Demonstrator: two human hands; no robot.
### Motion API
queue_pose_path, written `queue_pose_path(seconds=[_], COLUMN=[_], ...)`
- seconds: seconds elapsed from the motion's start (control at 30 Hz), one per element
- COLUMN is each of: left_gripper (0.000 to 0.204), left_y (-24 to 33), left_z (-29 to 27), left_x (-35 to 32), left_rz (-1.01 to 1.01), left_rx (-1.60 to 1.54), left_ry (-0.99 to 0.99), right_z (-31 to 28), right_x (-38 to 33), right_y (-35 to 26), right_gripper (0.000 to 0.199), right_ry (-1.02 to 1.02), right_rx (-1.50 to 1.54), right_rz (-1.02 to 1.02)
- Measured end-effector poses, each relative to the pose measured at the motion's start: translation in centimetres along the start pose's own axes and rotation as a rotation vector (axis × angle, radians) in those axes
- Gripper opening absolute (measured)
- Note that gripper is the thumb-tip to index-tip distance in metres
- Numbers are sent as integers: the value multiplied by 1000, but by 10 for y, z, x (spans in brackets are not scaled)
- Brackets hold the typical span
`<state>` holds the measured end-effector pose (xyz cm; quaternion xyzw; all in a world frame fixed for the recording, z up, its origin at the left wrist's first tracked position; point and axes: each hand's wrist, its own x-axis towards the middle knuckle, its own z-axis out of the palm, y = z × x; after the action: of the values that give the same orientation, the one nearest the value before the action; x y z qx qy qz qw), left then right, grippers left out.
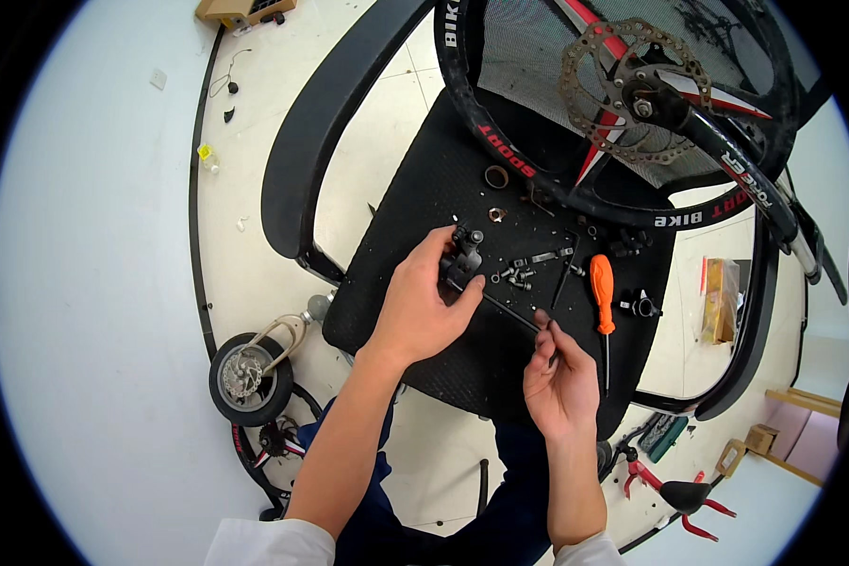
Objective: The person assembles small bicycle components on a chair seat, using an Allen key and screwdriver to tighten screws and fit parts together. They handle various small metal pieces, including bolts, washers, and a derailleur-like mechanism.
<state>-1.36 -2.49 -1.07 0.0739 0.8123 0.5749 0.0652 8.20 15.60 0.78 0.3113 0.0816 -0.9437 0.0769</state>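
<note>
My left hand is closed around a small black disc brake caliper above the black chair seat. In my right hand, thumb and fingers pinch a thin dark hex key. Its shaft slants up and left to the caliper; the fingers of my left hand hide where its tip ends. Small bolts and fittings lie on the seat just right of the caliper. An orange-handled screwdriver rests further right, beside a second black hex key and a small metal clamp part.
At the chair's back lies a black bicycle wheel with a brake disc and a fork. Armrests flank the seat. A small wheel stands at left on the floor; a red-and-black part lies at lower right.
</note>
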Motion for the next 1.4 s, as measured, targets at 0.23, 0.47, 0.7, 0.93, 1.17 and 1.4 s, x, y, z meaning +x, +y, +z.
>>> queue_pose_path(seconds=[0.23, 0.47, 0.7, 0.93, 1.17, 1.4], left_gripper=[23, 33, 46, 40, 51, 71], left_y=[3, 2, 6, 4, -5, 16], left_z=[-6, -3, 5, -11, -3, -13], left_x=[7, 1, -1, 5, 3, -2], left_rz=[-669, -405, 73, -293, 57, -75], left_rx=[-495, -366, -122, -446, -47, -12], left_ry=[-283, -240, 32, -158, 10, -61], right_z=[8, 9, -8, 10, 8, 1], right_x=[-14, -17, -1, -5, -8, 0], right_y=[-1, -1, 2, 6, 11, -3], right_gripper=[52, 42, 35, 28, 20, 28], right_ry=[-351, -74, -19, -49, 40, 270], right_rx=[-1158, -1222, 70, -852, -1291, -513], right_rz=[-581, -617, -45, -641, -853, -205])
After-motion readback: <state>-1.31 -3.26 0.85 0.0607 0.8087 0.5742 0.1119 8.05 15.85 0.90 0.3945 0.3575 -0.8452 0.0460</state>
